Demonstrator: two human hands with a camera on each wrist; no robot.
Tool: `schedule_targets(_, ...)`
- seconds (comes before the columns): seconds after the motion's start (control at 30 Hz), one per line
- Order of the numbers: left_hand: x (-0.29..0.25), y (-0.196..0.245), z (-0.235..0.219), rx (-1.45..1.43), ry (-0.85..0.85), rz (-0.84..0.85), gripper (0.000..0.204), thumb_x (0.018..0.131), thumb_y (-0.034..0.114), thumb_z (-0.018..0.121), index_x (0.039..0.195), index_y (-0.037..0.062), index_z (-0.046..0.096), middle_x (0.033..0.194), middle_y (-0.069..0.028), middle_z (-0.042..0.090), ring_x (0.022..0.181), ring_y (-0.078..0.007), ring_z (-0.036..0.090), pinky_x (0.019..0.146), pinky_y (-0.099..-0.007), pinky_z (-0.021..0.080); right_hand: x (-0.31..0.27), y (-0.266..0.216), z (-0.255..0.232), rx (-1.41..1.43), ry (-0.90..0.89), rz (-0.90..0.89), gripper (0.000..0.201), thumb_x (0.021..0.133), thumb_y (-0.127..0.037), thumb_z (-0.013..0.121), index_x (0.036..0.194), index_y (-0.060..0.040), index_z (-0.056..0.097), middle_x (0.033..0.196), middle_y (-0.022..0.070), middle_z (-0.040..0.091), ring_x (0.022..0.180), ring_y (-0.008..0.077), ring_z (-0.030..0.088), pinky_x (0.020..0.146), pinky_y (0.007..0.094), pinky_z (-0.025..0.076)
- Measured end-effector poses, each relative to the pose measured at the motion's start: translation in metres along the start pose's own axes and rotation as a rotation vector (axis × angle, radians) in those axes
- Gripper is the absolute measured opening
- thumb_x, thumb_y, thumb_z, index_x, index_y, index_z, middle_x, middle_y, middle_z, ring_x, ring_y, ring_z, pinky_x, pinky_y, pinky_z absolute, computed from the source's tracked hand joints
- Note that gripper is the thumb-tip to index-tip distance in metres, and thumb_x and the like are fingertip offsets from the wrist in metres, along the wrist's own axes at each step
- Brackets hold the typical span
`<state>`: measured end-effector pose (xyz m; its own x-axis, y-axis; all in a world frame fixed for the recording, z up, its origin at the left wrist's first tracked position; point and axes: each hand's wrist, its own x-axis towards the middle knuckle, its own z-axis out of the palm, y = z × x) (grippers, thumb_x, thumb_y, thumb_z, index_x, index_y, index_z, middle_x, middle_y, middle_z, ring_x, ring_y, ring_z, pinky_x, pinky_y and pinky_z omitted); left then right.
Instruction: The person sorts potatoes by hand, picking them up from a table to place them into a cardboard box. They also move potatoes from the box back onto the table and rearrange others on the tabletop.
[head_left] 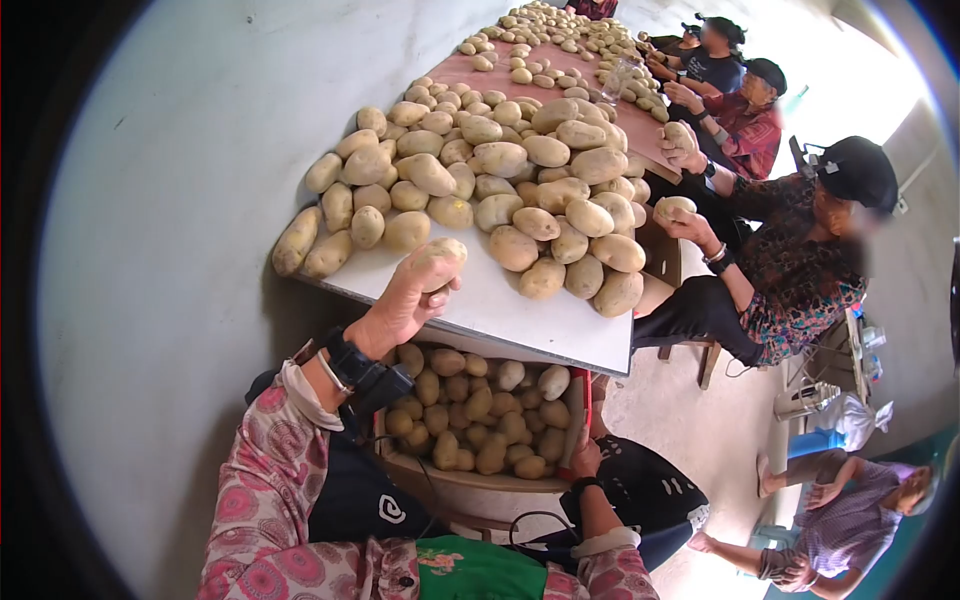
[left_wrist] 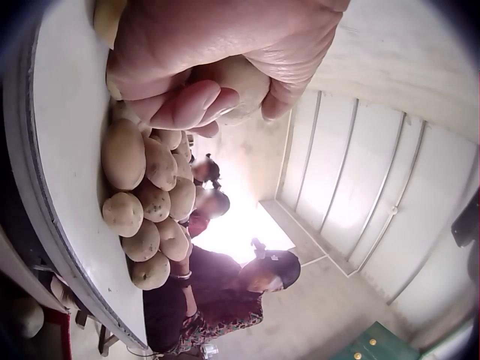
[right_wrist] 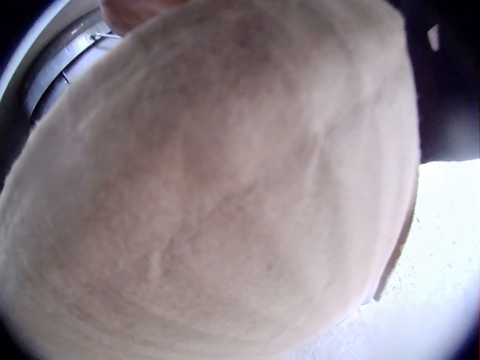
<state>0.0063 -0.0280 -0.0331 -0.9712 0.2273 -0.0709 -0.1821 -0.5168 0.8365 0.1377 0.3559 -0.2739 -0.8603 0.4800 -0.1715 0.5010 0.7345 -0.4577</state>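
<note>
My left hand [head_left: 402, 302] is raised beside the near corner of the table, fingers curled round a potato [head_left: 443, 254]. The left wrist view shows the hand [left_wrist: 225, 37] from close up, its thumb and fingers around the same potato [left_wrist: 241, 81]. Lower down, my right hand [head_left: 586, 457] is at the red rim [head_left: 578, 388] of a box of potatoes [head_left: 492, 455]; how its fingers lie is hidden. The back of the right hand [right_wrist: 217, 187] fills most of the right wrist view. A large heap of potatoes [head_left: 500, 160] covers much of the table.
The white tabletop [head_left: 500, 315] has its near edge above the box. Across the table, a seated person [head_left: 800, 240] in a dark cap holds potatoes. More people sit farther along, and another person [head_left: 850, 520] is at the lower right. A wall [head_left: 190, 200] stands at left.
</note>
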Motion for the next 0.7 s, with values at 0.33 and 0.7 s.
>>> schedule_targets(0.33, 0.004, -0.004, 0.002, -0.164, -0.058, -0.077, 0.056, 0.088, 0.054, 0.037, 0.106, 0.0031, 0.053, 0.077, -0.0091, 0.059, 0.052, -0.0097, 0.045, 0.049, -0.0217, 0.036, -0.002, -0.002, -0.004, 0.031, -0.004, 0.016, 0.077, 0.087, -0.062, 0.023, 0.08, 0.0042, 0.062, 0.079, 0.0286, 0.059, 0.082, 0.0459, 0.056, 0.073, 0.0513, 0.043)
schedule_targets(0.7, 0.001, 0.001, 0.01, -0.208, -0.236, -0.031, 0.052, 0.095, 0.046, 0.03, 0.121, 0.0032, 0.042, 0.109, -0.0135, 0.056, 0.079, -0.0159, 0.056, 0.067, -0.0268, 0.047, -0.004, -0.006, -0.002, 0.059, -0.024, -0.033, 0.079, 0.088, -0.06, 0.02, 0.078, 0.007, 0.061, 0.079, 0.0306, 0.059, 0.082, 0.047, 0.055, 0.073, 0.052, 0.042)
